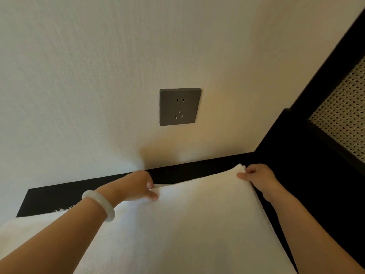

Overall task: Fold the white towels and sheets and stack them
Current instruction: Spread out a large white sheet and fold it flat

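Note:
A white towel (pixel 189 224) is stretched out in front of me over a dark surface, filling the lower middle of the view. My left hand (pixel 138 186), with a pale bangle on its wrist, pinches the towel's far edge near its left corner. My right hand (pixel 256 175) pinches the far right corner, fingers curled over the cloth. More white cloth (pixel 23 228) with a frayed edge lies under my left forearm at the lower left.
A cream wall (pixel 98 76) stands close ahead with a grey power socket (pixel 179 106) on it. A dark wooden ledge (pixel 65 190) runs along the wall's foot. At the right rises a dark frame with a woven cane panel (pixel 343 113).

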A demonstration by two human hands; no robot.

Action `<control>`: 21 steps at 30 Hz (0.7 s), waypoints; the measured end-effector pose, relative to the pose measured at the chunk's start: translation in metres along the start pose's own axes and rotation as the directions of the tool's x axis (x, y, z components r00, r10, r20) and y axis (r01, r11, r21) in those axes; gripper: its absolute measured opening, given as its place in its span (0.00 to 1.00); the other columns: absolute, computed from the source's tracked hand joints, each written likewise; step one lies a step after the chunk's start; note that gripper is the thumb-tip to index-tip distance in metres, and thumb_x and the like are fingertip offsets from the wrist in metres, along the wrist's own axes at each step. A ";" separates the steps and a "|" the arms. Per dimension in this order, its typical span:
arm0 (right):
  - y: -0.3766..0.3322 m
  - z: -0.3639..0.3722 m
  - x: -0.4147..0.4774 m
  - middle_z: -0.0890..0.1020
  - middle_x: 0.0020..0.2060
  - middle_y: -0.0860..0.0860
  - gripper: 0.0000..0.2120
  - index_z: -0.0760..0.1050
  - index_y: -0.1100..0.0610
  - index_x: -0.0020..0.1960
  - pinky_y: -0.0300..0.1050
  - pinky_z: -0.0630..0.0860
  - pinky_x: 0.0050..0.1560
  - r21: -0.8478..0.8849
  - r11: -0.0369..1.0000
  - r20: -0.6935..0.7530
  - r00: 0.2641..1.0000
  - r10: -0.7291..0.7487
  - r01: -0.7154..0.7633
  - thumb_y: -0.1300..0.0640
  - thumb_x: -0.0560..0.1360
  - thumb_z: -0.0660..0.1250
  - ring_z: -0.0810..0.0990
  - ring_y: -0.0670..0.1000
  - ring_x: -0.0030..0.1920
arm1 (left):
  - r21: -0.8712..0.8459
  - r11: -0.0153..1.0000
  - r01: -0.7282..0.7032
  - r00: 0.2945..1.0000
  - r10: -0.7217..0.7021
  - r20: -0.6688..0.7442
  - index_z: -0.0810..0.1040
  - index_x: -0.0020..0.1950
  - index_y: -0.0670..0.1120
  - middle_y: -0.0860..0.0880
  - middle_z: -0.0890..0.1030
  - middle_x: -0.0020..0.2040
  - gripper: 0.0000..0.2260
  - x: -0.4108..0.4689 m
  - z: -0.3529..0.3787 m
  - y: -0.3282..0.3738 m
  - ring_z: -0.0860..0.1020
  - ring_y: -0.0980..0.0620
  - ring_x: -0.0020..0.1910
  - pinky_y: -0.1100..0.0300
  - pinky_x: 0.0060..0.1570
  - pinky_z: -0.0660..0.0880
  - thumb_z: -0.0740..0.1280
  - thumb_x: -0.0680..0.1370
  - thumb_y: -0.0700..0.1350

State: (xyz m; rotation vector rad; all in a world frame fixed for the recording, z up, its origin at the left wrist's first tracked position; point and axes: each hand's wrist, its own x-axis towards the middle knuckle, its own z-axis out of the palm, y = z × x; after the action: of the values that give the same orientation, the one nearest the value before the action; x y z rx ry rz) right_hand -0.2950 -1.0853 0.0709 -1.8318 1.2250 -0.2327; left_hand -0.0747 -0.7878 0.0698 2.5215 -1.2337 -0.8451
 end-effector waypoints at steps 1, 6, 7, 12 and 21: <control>0.003 -0.001 0.003 0.79 0.36 0.57 0.12 0.72 0.61 0.35 0.44 0.71 0.38 0.015 0.999 -0.055 0.998 -0.029 0.030 0.63 0.73 0.74 0.77 0.55 0.38 | 0.026 0.999 0.019 0.999 -0.017 -0.047 0.76 0.36 0.47 0.53 0.75 0.37 0.14 0.002 0.000 0.001 0.73 0.54 0.36 0.64 0.33 0.65 0.74 0.72 0.55; 0.023 0.013 0.015 0.74 0.34 0.56 0.13 0.69 0.59 0.37 0.46 0.67 0.38 -0.131 0.990 -0.100 0.993 -0.061 0.047 0.62 0.74 0.72 0.73 0.54 0.36 | 0.003 0.999 0.054 0.991 -0.053 -0.121 0.70 0.35 0.53 0.53 0.74 0.39 0.14 0.008 0.021 0.009 0.73 0.55 0.37 0.65 0.34 0.65 0.72 0.75 0.53; 0.025 0.014 0.017 0.74 0.34 0.55 0.12 0.70 0.60 0.37 0.46 0.68 0.37 -0.134 0.989 -0.111 0.991 -0.069 0.054 0.62 0.74 0.72 0.73 0.54 0.36 | -0.003 0.999 0.051 0.990 -0.051 -0.130 0.71 0.35 0.53 0.53 0.74 0.39 0.14 0.009 0.022 0.008 0.73 0.56 0.36 0.65 0.34 0.65 0.71 0.76 0.54; 0.030 0.018 0.022 0.74 0.34 0.51 0.13 0.70 0.57 0.37 0.42 0.66 0.35 -0.031 0.993 -0.259 0.958 -0.121 0.117 0.63 0.74 0.72 0.73 0.49 0.35 | 0.063 0.997 -0.035 0.963 0.051 -0.264 0.70 0.42 0.52 0.55 0.74 0.40 0.11 0.008 0.032 0.002 0.72 0.58 0.36 0.65 0.33 0.63 0.61 0.81 0.56; 0.022 -0.010 0.016 0.73 0.49 0.52 0.06 0.77 0.58 0.44 0.44 0.73 0.49 -0.413 0.891 0.000 0.978 -0.208 0.189 0.61 0.73 0.75 0.76 0.53 0.48 | 0.278 0.961 0.010 0.946 0.081 -0.313 0.71 0.66 0.53 0.54 0.69 0.49 0.17 0.010 0.052 0.004 0.72 0.55 0.47 0.62 0.44 0.66 0.52 0.84 0.58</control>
State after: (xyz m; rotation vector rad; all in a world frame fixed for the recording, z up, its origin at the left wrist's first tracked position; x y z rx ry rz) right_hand -0.3066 -1.1066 0.0551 -2.3353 1.1791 -0.1341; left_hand -0.1028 -0.7951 0.0247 2.6961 -1.3560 -0.2440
